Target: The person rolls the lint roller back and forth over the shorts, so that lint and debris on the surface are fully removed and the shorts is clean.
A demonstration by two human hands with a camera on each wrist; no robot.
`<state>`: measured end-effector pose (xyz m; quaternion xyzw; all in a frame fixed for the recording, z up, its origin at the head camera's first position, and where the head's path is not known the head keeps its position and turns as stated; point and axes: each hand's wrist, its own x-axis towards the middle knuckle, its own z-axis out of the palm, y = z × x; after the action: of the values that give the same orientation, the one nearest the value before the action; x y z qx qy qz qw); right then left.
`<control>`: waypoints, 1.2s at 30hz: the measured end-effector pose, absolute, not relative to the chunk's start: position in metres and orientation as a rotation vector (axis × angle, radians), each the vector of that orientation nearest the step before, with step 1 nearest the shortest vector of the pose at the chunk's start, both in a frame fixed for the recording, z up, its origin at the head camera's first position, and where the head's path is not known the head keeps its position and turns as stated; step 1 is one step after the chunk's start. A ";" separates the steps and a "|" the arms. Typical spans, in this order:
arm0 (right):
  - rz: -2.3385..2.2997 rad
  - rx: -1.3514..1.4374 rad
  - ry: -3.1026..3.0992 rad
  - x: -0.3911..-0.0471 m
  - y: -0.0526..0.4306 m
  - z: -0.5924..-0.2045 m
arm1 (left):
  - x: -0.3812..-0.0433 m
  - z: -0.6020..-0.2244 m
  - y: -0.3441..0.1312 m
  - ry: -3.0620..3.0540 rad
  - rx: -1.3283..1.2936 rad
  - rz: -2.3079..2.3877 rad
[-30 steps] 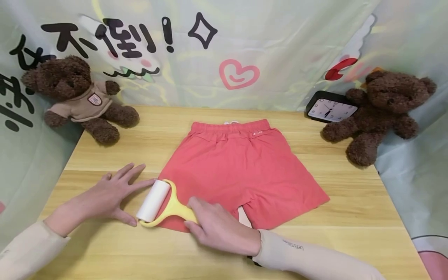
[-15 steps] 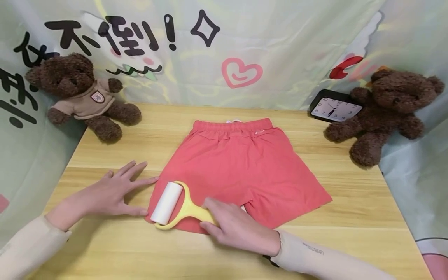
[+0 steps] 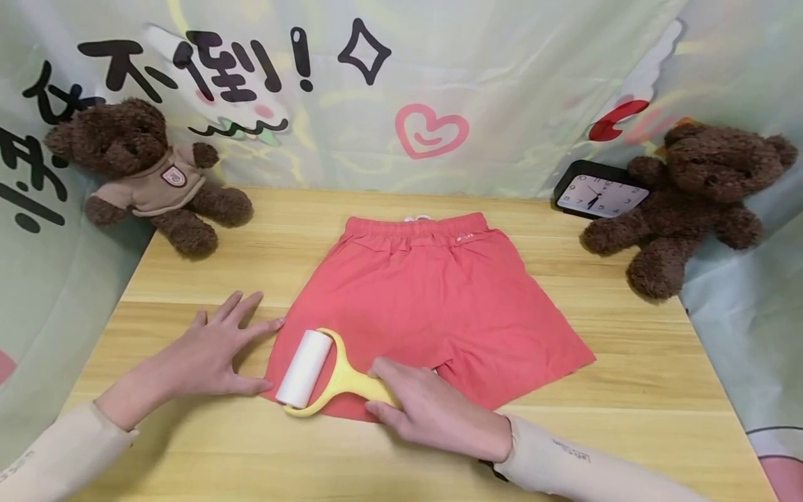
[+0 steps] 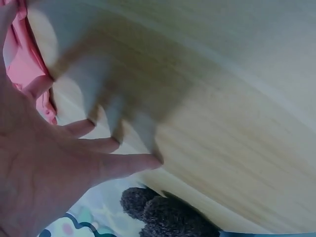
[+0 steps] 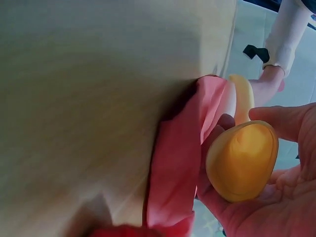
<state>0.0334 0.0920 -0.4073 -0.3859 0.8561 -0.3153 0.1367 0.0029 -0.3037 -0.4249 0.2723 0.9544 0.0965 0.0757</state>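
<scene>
Red shorts (image 3: 414, 293) lie flat on a wooden table (image 3: 207, 446), waistband toward the back. My right hand (image 3: 433, 408) grips the yellow handle of a lint roller (image 3: 304, 369), whose white roll rests on the left leg of the shorts near its hem. In the right wrist view the handle's rounded end (image 5: 242, 163) shows inside the curled fingers. My left hand (image 3: 207, 352) is spread at the left edge of the shorts, with its thumb and index finger touching the fabric. The left wrist view shows the left fingers (image 4: 128, 165) straight over the wood.
A brown teddy bear (image 3: 147, 174) in a beige top sits at the back left. Another teddy bear (image 3: 696, 199) sits at the back right against a black-framed clock (image 3: 599, 192). A printed curtain (image 3: 521, 90) hangs behind the table.
The lint roller and right hand have moved right from the left edge onto the shorts' leg. The left thumb has shifted to the fabric edge near the hem.
</scene>
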 end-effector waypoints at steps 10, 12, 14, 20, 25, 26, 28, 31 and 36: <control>-0.943 -1.162 2.439 0.024 0.107 -0.400 | -0.001 -0.417 -0.290 2.875 0.848 0.195; -0.950 -1.153 2.422 0.023 0.111 -0.399 | -0.001 -0.415 -0.287 2.861 0.830 0.188; -0.951 -1.152 2.418 0.023 0.115 -0.398 | 0.001 -0.415 -0.287 2.850 0.823 0.188; -0.950 -1.158 2.415 0.021 0.134 -0.395 | 0.002 -0.417 -0.292 2.851 0.847 0.225; -0.921 -1.216 2.450 0.016 0.157 -0.394 | 0.001 -0.417 -0.291 2.851 0.867 0.238; -0.927 -1.230 2.447 0.015 0.161 -0.394 | 0.001 -0.417 -0.291 2.849 0.866 0.239; -0.933 -1.241 2.438 0.012 0.169 -0.391 | 0.001 -0.417 -0.292 2.847 0.862 0.243; -0.933 -1.230 2.428 0.010 0.178 -0.387 | 0.001 -0.418 -0.293 2.847 0.872 0.254; -0.889 -1.207 2.434 0.010 0.181 -0.385 | 0.000 -0.421 -0.295 2.856 0.920 0.309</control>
<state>0.0102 0.1812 -0.3847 -0.4179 0.8430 -0.3079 0.1409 0.0003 -0.2954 -0.4213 0.3044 0.9450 0.1023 0.0623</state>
